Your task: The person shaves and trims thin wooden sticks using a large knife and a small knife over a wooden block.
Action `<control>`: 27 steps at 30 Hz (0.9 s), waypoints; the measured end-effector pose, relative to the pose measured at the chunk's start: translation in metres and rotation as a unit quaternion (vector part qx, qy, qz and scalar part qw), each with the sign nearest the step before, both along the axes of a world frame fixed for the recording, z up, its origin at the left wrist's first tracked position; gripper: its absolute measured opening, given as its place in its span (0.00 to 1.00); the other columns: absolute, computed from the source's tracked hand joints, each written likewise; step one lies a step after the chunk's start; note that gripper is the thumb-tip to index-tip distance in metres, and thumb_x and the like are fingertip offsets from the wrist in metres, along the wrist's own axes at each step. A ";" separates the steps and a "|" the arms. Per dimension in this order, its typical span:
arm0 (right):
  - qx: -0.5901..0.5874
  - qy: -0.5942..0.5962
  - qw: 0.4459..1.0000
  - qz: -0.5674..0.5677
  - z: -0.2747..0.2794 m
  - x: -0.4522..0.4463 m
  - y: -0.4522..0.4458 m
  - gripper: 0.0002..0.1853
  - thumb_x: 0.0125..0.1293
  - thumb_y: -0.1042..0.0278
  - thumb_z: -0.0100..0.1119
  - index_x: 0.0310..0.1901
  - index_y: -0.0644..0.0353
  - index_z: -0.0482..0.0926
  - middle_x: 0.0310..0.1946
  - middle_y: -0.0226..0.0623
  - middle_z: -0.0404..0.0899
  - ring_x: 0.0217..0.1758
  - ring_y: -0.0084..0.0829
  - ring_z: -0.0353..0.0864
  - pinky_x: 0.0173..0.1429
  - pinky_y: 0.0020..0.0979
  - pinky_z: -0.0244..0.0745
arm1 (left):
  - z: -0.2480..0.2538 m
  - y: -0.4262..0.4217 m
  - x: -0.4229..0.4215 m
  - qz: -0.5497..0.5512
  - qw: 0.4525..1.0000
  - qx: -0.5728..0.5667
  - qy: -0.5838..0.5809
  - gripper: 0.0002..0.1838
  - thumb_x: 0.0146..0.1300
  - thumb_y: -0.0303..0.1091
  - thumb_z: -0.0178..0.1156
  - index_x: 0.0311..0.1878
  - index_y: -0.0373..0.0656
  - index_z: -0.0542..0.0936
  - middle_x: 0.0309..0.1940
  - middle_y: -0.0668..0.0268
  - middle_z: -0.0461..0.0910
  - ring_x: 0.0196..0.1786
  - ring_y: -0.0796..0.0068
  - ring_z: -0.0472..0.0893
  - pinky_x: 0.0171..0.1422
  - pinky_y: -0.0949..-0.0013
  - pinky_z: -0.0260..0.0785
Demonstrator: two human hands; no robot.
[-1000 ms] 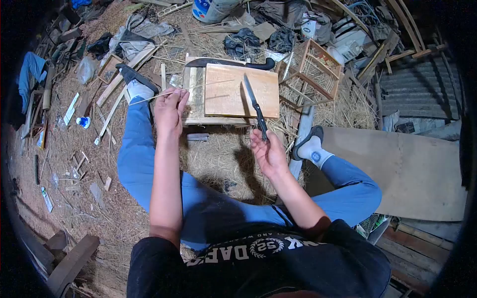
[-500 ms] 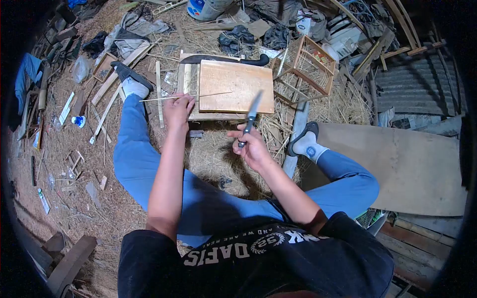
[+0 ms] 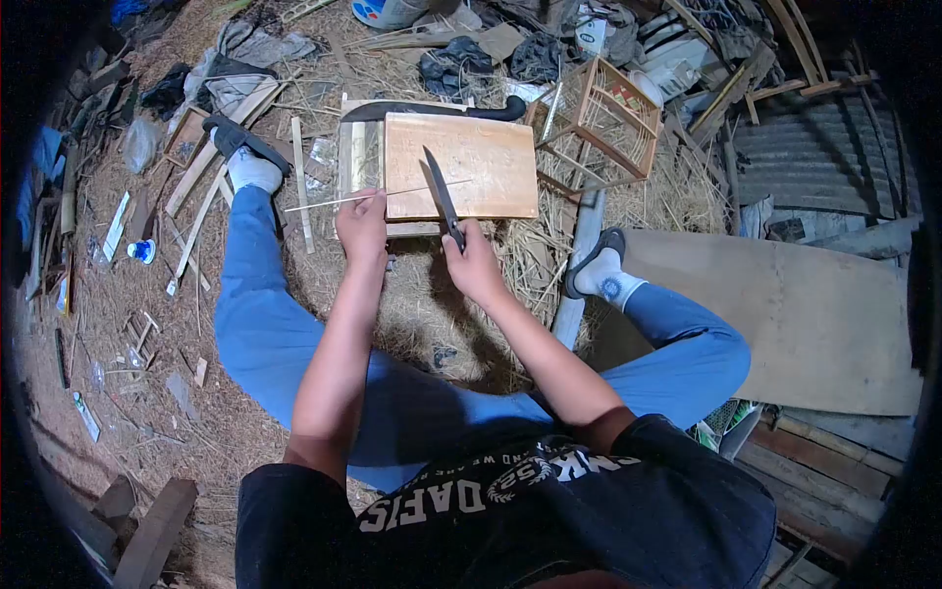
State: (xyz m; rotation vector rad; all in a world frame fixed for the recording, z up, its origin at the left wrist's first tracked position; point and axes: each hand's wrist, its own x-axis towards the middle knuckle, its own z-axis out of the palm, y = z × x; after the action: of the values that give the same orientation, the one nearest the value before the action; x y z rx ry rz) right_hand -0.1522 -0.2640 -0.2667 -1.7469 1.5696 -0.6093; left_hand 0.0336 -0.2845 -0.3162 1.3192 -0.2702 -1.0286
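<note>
My left hand (image 3: 363,228) pinches a thin pale wooden stick (image 3: 417,188) that lies across the near part of a wooden board (image 3: 491,162). In my right hand (image 3: 473,263) is a knife (image 3: 443,194), gripped by its dark handle. Its blade points up and away over the board, close to the stick; whether the two touch I cannot tell. Behind the board's far edge lies a large dark curved blade, a machete (image 3: 432,110), with its black handle to the right.
A small wooden frame (image 3: 618,123) with thin bars stands right of the board. Wood strips (image 3: 301,187) and straw litter the ground. A large flat panel (image 3: 785,319) lies at right, below corrugated sheeting (image 3: 819,167). Black plastic bags (image 3: 454,67) and a bucket (image 3: 392,12) are at the back.
My right hand has moved left, and the knife has swung from leaning right to leaning left, its blade now by the stick. My left hand still holds the stick, slightly lower.
</note>
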 end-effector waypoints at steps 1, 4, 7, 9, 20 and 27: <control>0.025 0.012 1.000 -0.011 0.005 0.007 -0.003 0.15 0.74 0.56 0.58 0.43 0.62 0.72 0.21 0.45 0.75 0.24 0.41 0.77 0.33 0.43 0.70 | 0.004 0.001 0.000 0.004 1.000 0.011 0.000 0.13 0.64 0.23 0.67 0.50 0.34 0.79 0.41 0.60 0.85 0.44 0.74 0.82 0.51 0.71 0.74; 0.049 0.047 0.998 0.000 0.012 0.021 -0.009 0.16 0.76 0.55 0.52 0.44 0.62 0.73 0.26 0.55 0.79 0.32 0.56 0.81 0.38 0.52 0.72 | 0.006 0.003 -0.001 0.009 1.000 0.013 0.020 0.12 0.64 0.23 0.67 0.50 0.35 0.79 0.42 0.60 0.84 0.45 0.74 0.82 0.52 0.71 0.74; 0.050 0.078 0.996 0.015 0.004 0.027 -0.010 0.17 0.77 0.55 0.49 0.43 0.64 0.73 0.30 0.61 0.80 0.37 0.63 0.81 0.41 0.59 0.72 | 0.007 0.002 0.004 -0.003 0.998 0.015 0.055 0.11 0.65 0.24 0.66 0.50 0.36 0.80 0.42 0.61 0.84 0.46 0.73 0.83 0.52 0.72 0.75; 0.043 0.093 0.994 0.029 -0.009 0.027 -0.010 0.19 0.77 0.53 0.49 0.43 0.66 0.74 0.30 0.61 0.81 0.38 0.64 0.81 0.43 0.59 0.73 | 0.006 0.004 0.010 -0.018 0.997 0.029 0.073 0.10 0.67 0.24 0.66 0.50 0.36 0.80 0.42 0.62 0.84 0.45 0.73 0.84 0.51 0.72 0.75; 0.060 0.101 0.993 0.023 -0.008 0.039 -0.014 0.28 0.79 0.48 0.41 0.39 0.69 0.79 0.33 0.63 0.82 0.40 0.63 0.82 0.48 0.58 0.76 | 0.007 0.003 0.008 0.008 0.997 0.020 0.081 0.07 0.71 0.23 0.59 0.50 0.32 0.78 0.44 0.55 0.84 0.47 0.66 0.86 0.55 0.66 0.81; 0.121 0.180 0.976 0.008 0.013 0.041 -0.022 0.34 0.79 0.44 0.38 0.36 0.69 0.83 0.34 0.61 0.83 0.41 0.62 0.84 0.50 0.56 0.77 | 0.001 0.002 0.006 0.011 0.997 0.018 0.077 0.08 0.72 0.24 0.59 0.51 0.32 0.76 0.43 0.54 0.84 0.46 0.65 0.86 0.54 0.66 0.82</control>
State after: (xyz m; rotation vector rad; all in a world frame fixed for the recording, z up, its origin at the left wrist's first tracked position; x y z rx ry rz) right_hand -0.1115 -0.2858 -0.2535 -1.7465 1.7851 -0.0853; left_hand 0.0399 -0.2822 -0.3149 1.2649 -0.1209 -1.1153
